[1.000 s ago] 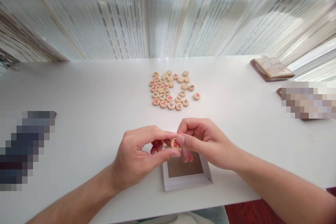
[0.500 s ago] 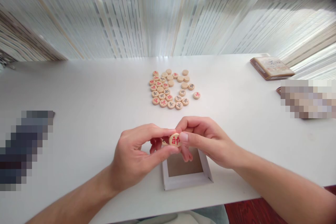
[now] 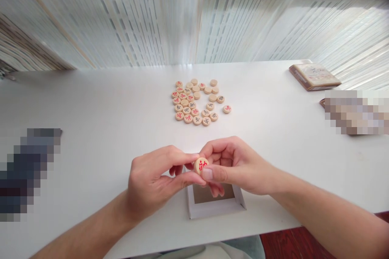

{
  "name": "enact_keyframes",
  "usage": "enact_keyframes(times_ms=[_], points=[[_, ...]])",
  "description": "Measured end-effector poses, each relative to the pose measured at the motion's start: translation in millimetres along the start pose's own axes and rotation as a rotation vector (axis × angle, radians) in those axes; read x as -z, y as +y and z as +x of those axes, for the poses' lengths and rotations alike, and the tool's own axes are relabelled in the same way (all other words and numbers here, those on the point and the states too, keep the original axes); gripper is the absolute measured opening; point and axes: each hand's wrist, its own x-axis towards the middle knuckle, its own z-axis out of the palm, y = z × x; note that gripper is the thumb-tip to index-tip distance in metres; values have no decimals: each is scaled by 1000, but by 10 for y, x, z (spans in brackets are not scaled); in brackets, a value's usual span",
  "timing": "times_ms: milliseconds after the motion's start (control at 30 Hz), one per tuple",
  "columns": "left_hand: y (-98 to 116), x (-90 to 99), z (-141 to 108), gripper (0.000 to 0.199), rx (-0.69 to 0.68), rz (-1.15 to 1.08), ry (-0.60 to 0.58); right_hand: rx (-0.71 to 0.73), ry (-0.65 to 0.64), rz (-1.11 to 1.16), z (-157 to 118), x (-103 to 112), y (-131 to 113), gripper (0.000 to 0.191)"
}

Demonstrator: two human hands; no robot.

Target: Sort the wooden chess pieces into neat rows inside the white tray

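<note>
A round wooden Chinese chess piece (image 3: 199,164) with a red character is held up in front of me, its marked face toward the camera. My left hand (image 3: 161,178) pinches its edge between thumb and forefinger. From the other side my right hand (image 3: 234,166) grips it too, the thumb lying over part of the character. Below both hands stands a shallow white open box (image 3: 217,212) with a brown bottom, its far part hidden behind the fingers. Farther back lies a loose cluster of Chinese chess pieces (image 3: 195,112), some showing red or black characters, others blank side up.
On the white table (image 3: 100,113), a brown-edged printed box (image 3: 315,76) lies at the back right. A blurred-out flat item (image 3: 352,113) is near it, and a dark blurred-out one (image 3: 30,170) lies at the left. A striped curtain (image 3: 136,16) hangs behind the table.
The right thumb has slid over onto the face of the piece and covers part of its character. Both hands have shifted slightly, still holding the piece above the white box.
</note>
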Motion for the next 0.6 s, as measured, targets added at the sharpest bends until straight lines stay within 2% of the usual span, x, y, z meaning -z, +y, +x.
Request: enact_keyframes(times_ms=[200,400,600], points=[[-10,4,-6,18,-54,78,-48,-56,1,-239,-55,-40,11,39],[10,2,-29,16,-78,154,-61,73,-35,-612,-96,-81,-34,40],[-3,-29,-13,18,-61,63,-90,188,-41,-646,-113,-66,-26,47]])
